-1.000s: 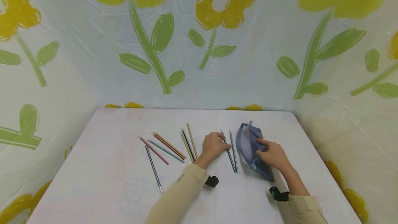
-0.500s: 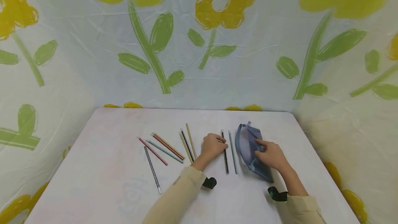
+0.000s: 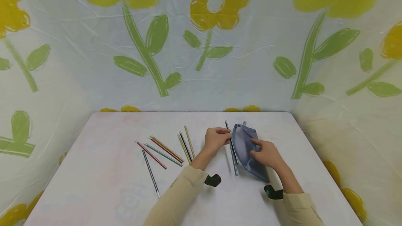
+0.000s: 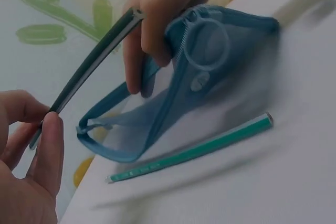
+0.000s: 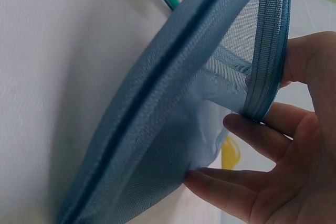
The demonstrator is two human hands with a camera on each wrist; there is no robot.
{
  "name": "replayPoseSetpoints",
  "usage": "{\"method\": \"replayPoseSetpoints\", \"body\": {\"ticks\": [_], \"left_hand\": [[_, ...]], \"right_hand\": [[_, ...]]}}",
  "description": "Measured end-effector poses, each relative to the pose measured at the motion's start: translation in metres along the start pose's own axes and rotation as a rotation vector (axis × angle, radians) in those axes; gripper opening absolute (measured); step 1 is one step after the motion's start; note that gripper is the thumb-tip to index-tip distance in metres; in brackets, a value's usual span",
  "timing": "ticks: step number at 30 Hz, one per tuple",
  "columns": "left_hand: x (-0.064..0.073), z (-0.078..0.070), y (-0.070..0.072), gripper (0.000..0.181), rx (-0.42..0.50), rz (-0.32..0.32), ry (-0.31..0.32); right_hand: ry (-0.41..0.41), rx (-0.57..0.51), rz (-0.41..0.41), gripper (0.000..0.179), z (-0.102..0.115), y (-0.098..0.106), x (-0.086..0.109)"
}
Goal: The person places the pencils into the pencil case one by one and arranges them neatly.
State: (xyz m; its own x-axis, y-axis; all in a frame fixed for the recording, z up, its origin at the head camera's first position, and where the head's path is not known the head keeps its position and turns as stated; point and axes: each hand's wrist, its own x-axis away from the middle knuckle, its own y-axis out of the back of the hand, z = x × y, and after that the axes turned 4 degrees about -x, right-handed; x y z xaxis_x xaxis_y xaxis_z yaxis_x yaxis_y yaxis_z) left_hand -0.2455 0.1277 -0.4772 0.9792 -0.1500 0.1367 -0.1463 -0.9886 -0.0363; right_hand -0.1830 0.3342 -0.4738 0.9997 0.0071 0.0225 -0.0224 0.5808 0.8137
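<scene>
Just left of a blue mesh pencil pouch (image 3: 258, 171), my left hand (image 3: 216, 140) pinches a dark pencil (image 4: 89, 72) with a pale stripe, near one end, between thumb and fingers. The pencil is raised off the table and slants beside the pouch's unzipped mouth. My right hand (image 3: 267, 154) holds the pouch's zip edge, with the thumb on one side and fingers on the other, and the mouth gapes. In the left wrist view a round zip ring (image 4: 207, 44) hangs on the pouch. A green pencil (image 4: 194, 149) lies on the table alongside the pouch.
To the left, a red pencil (image 3: 151, 154), a teal pencil (image 3: 163, 155) and a dark grey pencil (image 3: 150, 173) lie on the white table (image 3: 94, 170). A gold pencil (image 3: 189, 141) and several others lie nearby. A flower-printed sheet (image 3: 251, 79) stands behind.
My left hand has lifted the dark pencil from the table and carried it right, to the pouch's mouth. My right hand keeps its hold on the pouch. The head view has shifted slightly.
</scene>
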Motion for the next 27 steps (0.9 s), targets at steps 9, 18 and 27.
{"method": "replayPoseSetpoints", "body": {"ticks": [9,18,27], "left_hand": [[-0.003,0.004,-0.017,0.012,-0.010,-0.083,0.029],[0.003,0.014,-0.023,0.014,-0.065,0.012,0.002],[0.005,0.015,-0.029,0.004,-0.288,0.062,-0.094]], "right_hand": [[0.016,0.013,0.003,0.053,0.004,-0.006,-0.004],[0.027,-0.025,0.015,0.053,0.010,-0.006,-0.006],[0.063,-0.093,-0.021,0.056,0.012,-0.008,-0.002]]}}
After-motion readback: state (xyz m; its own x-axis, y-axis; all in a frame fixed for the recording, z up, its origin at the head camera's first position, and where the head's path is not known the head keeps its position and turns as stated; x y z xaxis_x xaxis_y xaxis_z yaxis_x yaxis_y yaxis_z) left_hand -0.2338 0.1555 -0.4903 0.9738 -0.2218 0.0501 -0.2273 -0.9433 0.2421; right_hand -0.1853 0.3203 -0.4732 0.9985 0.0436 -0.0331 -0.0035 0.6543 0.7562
